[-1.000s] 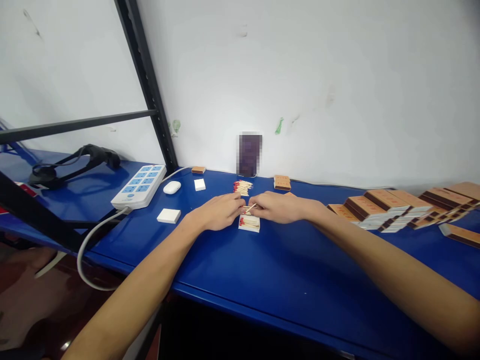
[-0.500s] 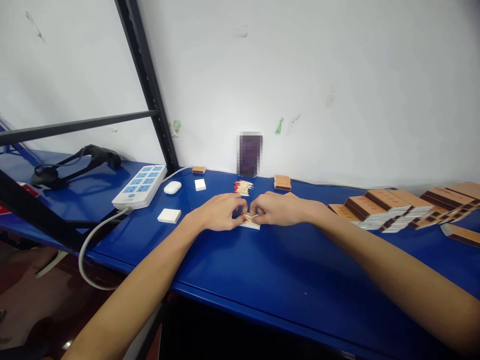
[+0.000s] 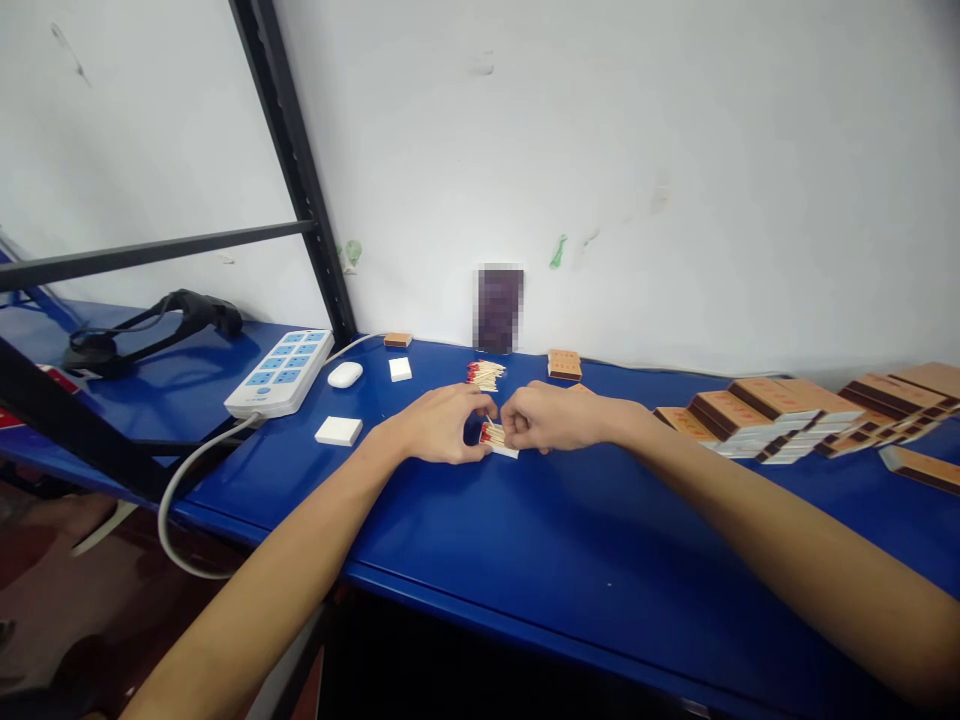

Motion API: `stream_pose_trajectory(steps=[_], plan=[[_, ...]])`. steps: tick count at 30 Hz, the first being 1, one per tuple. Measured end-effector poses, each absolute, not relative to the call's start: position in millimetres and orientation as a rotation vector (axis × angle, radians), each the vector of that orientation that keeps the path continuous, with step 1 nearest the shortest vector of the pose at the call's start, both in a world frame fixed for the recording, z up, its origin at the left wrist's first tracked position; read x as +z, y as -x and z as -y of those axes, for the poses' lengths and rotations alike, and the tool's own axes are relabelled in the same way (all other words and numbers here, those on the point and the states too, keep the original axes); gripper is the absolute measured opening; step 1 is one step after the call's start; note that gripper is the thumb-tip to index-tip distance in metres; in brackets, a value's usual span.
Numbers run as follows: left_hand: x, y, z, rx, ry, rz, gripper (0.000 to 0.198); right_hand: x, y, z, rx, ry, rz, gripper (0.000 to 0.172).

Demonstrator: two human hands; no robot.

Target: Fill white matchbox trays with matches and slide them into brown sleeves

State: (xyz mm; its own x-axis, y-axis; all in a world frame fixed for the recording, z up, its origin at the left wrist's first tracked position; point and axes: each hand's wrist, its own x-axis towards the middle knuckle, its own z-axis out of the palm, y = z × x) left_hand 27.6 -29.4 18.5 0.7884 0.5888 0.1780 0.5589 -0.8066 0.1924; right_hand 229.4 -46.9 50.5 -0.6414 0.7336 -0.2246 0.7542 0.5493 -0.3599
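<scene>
A small white matchbox tray (image 3: 507, 453) lies on the blue table between my hands, with red-tipped matches (image 3: 492, 434) in it. My left hand (image 3: 444, 425) curves around the tray's left end, thumb at the near edge and forefinger at the far side. At the right end, the fingers of my right hand (image 3: 553, 415) are pinched together over the matches' plain ends; whatever is between the fingertips is mostly hidden. Just beyond, a loose pile of matches (image 3: 486, 376) rests on the table. Part of an orange matchbox (image 3: 580, 388) shows behind my right hand.
Stacked matchboxes (image 3: 776, 405) stand at the right. Two white trays (image 3: 339, 431), a white rounded case (image 3: 345, 375) and a power strip (image 3: 281, 375) lie at the left. Matchboxes (image 3: 564, 364) sit near the wall beside a blurred dark panel (image 3: 499, 310). A black rack post (image 3: 300, 170) rises at left.
My left thumb and forefinger have spread wider apart around the tray's end. More of the red match heads show in the tray. My right hand has barely shifted.
</scene>
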Motion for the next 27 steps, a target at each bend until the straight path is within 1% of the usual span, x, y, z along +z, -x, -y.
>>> stream_pose_trajectory(steps=[6,10,13,17,20,23,27], plan=[[18,-27,27,0.355,-2.917,-0.885,0.029,47,-232,42,-0.613,-1.313,-2.788,0.013],[16,-28,27,0.341,-2.928,-0.900,0.036,45,-239,33,-0.643,-1.327,-2.847,0.014],[14,-27,26,0.373,-2.906,-0.911,0.039,41,-242,26,-0.576,-1.418,-2.894,0.015],[12,-27,25,0.456,-2.854,-0.921,0.036,31,-241,19,-0.548,-1.440,-2.897,0.024],[14,-27,25,0.445,-2.804,-0.912,0.029,24,-240,15,-0.594,-1.405,-2.928,0.029],[16,-28,26,0.408,-2.763,-0.883,0.024,18,-240,10,-0.686,-1.398,-2.925,0.024],[18,-28,26,0.401,-2.760,-0.825,0.025,11,-242,5,-0.778,-1.383,-2.928,0.019]])
